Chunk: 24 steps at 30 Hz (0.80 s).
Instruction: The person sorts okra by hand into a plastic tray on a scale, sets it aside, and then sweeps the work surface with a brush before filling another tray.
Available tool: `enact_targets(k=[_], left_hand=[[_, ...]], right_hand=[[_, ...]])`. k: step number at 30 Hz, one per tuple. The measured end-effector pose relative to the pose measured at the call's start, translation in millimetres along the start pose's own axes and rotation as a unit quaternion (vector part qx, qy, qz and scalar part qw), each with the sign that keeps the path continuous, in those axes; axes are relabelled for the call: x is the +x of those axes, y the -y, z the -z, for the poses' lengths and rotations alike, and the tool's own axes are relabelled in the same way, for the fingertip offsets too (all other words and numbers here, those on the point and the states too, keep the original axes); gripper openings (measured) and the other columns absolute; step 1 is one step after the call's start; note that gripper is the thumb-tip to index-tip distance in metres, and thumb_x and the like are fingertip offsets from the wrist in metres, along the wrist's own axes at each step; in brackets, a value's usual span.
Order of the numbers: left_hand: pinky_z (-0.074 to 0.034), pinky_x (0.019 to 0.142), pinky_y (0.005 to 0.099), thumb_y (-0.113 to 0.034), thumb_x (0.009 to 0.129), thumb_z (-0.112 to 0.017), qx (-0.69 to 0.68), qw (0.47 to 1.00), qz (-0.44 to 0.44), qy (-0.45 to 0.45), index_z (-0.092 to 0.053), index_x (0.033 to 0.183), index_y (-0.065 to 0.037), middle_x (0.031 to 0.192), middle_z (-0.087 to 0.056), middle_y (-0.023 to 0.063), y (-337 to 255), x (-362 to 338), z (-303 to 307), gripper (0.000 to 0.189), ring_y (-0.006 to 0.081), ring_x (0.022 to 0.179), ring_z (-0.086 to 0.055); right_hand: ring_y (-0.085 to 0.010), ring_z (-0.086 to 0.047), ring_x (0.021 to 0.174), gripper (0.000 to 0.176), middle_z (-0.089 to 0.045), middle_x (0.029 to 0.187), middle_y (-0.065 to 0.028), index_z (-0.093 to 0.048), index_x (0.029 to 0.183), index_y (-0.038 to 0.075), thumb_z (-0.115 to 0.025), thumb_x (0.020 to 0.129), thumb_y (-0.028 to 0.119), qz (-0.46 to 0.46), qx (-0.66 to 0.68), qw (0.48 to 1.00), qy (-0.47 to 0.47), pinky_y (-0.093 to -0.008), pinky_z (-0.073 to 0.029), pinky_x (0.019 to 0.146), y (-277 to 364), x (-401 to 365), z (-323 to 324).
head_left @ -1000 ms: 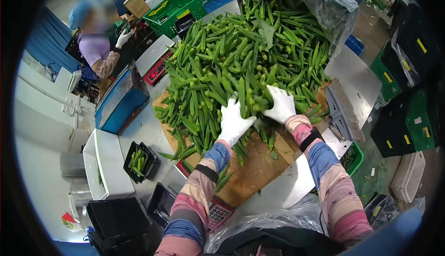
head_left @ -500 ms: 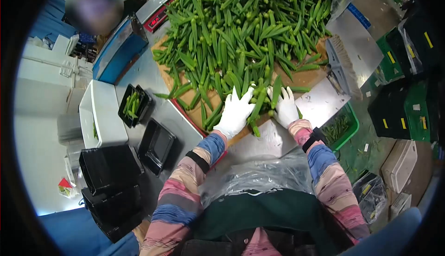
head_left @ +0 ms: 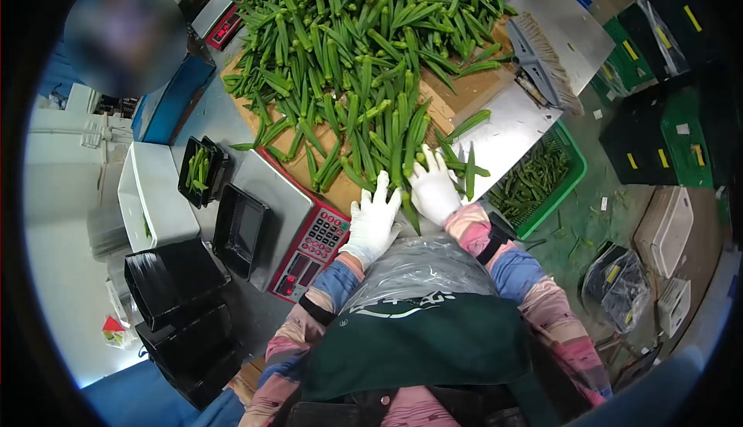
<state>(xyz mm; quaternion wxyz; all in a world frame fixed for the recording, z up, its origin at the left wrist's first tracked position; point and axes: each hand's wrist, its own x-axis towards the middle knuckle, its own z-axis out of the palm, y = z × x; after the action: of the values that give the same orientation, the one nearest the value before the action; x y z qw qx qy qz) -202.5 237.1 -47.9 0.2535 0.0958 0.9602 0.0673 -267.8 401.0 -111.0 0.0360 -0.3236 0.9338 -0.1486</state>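
Note:
A large heap of okra (head_left: 333, 48) lies across a wooden board (head_left: 457, 102) on the metal table. My left hand (head_left: 373, 224), in a white glove, rests at the heap's near edge, its fingers stretched out and touching the closest pods. To its right, my right hand (head_left: 435, 193), also gloved, lies over the near pods with its fingers extended. Neither hand has a pod gripped. One okra pod points down between the two hands, and a few others lie just right of my right hand.
Left of my hands is a red digital scale (head_left: 321, 233) with an empty black tray (head_left: 241, 230) on it. Behind stand a tray of okra (head_left: 203, 170) and a white bin (head_left: 159, 195). A brush (head_left: 546, 63) and green basket (head_left: 574, 170) are on the right. A person (head_left: 128, 36) stands far left.
Both hands have drawn back toward my body, bringing several okra pods nearer. The view has shifted, and the red scale's keypad, hidden before, now shows.

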Motion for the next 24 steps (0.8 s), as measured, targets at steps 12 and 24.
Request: enact_targets(k=[12,24], left_hand=[[-0.042,0.110,0.0379,-0.016,0.090,-0.071,-0.299,0.934,0.022,-0.193,-0.066,0.124,0.001,0.132,-0.062,0.0219,40.8,-22.8,2.1,0.038,0.0321,0.129,-0.056],[-0.041,0.111,0.0373,-0.015,0.091,-0.072,-0.297,0.942,0.001,-0.157,-0.062,0.132,-0.001,0.136,-0.061,0.0188,9.5,-0.5,14.1,0.044,0.0294,0.131,-0.055]], right_hand=[[-0.0457,-0.044,0.134,0.072,-0.045,0.143,-0.0346,-0.047,0.139,-0.008,-0.076,0.083,0.028,-0.374,0.058,0.857,-0.350,-0.0484,-0.036,0.113,-132.1,-52.4,10.7],[-0.0511,-0.015,0.148,0.086,-0.003,0.159,-0.0393,-0.014,0.158,0.001,-0.062,0.095,0.035,-0.451,0.313,0.803,-0.230,-0.0454,-0.022,0.123,-93.0,-87.7,-95.3]])
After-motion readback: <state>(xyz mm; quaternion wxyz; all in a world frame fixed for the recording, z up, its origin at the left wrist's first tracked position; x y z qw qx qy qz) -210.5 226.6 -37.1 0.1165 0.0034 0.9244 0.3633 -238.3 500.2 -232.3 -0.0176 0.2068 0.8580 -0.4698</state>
